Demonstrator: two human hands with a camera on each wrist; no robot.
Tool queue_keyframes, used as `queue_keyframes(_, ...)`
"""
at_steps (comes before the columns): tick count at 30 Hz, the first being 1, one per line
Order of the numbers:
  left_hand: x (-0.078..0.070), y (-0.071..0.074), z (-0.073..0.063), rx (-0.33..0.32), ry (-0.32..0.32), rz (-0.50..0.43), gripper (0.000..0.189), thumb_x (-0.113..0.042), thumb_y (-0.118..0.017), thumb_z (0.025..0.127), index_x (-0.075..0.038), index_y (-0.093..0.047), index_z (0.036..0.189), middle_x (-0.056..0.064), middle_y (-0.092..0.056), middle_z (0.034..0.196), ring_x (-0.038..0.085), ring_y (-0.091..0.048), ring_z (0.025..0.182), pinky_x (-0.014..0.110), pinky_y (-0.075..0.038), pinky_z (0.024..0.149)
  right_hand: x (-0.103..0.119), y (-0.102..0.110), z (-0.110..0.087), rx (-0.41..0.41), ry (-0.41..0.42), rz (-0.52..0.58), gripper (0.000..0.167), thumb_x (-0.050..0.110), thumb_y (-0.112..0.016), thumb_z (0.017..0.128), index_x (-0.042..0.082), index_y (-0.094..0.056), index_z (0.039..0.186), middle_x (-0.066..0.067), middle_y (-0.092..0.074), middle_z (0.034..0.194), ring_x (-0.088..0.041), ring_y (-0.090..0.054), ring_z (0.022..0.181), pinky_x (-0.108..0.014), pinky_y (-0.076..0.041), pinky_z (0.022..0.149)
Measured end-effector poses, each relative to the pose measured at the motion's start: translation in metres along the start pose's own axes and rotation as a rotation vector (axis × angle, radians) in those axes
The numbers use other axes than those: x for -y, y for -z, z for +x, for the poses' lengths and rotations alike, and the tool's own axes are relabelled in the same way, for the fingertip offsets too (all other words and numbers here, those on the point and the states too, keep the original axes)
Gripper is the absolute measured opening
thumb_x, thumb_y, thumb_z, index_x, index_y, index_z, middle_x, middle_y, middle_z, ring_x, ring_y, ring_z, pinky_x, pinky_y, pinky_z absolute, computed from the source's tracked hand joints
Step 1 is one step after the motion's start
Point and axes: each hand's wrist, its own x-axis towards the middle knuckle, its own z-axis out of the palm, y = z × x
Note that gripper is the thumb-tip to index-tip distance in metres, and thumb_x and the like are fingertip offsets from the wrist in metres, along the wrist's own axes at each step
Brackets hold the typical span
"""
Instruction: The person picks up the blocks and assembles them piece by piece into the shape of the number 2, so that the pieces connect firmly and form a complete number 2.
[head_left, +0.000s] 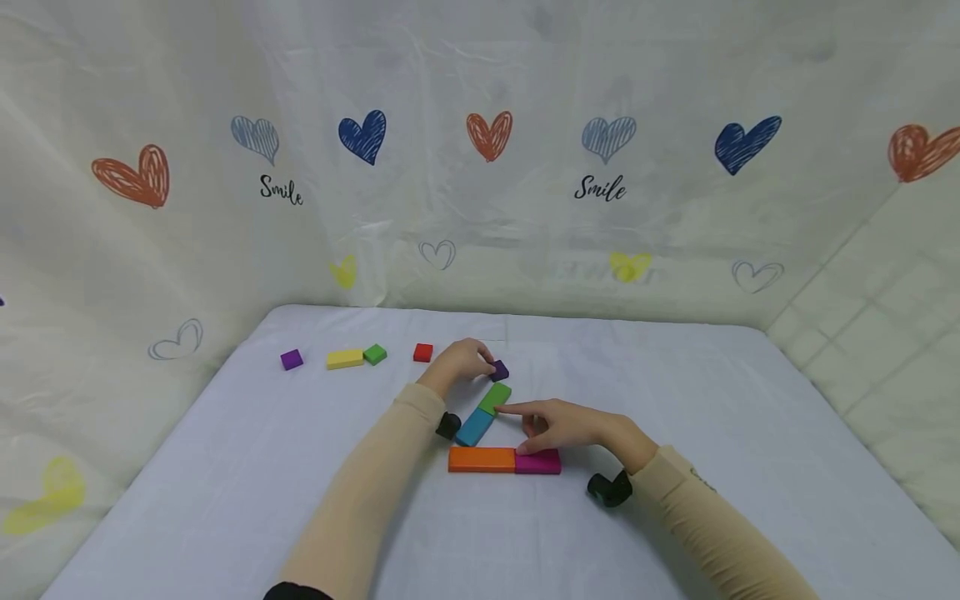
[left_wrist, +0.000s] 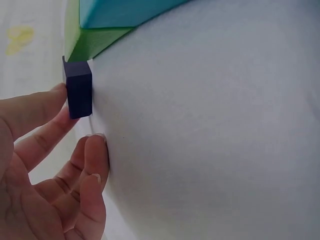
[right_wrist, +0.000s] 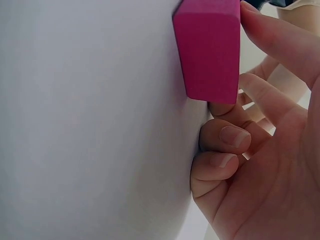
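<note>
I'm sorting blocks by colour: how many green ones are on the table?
2: a green block beside the yellow block, another green block between the blue block and dark purple block.

My head feed is evenly but softly lit, with faint shadows beside the sleeves (head_left: 352, 492) and a mild sheen on the wall (head_left: 435, 67). My left-wrist view blurs the yellow heart (left_wrist: 20, 38); my right-wrist view shows shade beside the block (right_wrist: 210, 57).

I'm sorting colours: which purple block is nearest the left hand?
The dark purple block touched by the left hand, near the green rectangular block; the brighter purple block lies alone, far left.
</note>
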Motion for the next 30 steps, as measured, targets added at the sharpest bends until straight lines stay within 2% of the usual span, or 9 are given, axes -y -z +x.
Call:
queue_keyframes(13, 0.0014, 0.0013, 0.0006, 0.019, -0.007, 0.039, 0.025, -0.027, -0.071, 0.098, -0.01, -0.074, 0.116, 0.008, -0.066, 0.109, 0.023, -0.058, 0.093, 0.037, -0.052, 0.086, -0.0006, 0.0002, 0.0008, 0.001, 0.005, 0.003, 0.065, 0.03, -0.073, 0.095, 0.02, -0.048, 0.155, 0.004, -0.054, 0.084, -0.012, -0.049, 0.074, -0.028, -0.036, 0.066)
queue_keyframes(20, -0.0015, -0.0001, -0.0006, 0.008, -0.008, 0.066, 0.029, -0.031, -0.07, 0.099, -0.009, -0.072, 0.118, 0.009, -0.066, 0.115, 0.024, -0.056, 0.097, 0.038, -0.051, 0.089, 0.0001, -0.0001, 0.0009, 0.001, 0.009, 0.003, 0.065, 0.029, -0.073, 0.095, 0.019, -0.049, 0.154, 0.004, -0.054, 0.083, -0.012, -0.049, 0.073, -0.028, -0.036, 0.066)
queue_keyframes(30, -0.0049, -0.0012, -0.0015, 0.008, -0.012, 0.093, 0.027, -0.029, -0.071, 0.098, -0.01, -0.073, 0.117, 0.009, -0.066, 0.114, 0.024, -0.056, 0.097, 0.037, -0.051, 0.089, 0.0016, 0.0005, 0.0003, -0.004, 0.006, 0.005, 0.065, 0.029, -0.074, 0.095, 0.019, -0.049, 0.154, 0.005, -0.054, 0.083, -0.011, -0.049, 0.073, -0.027, -0.036, 0.066)
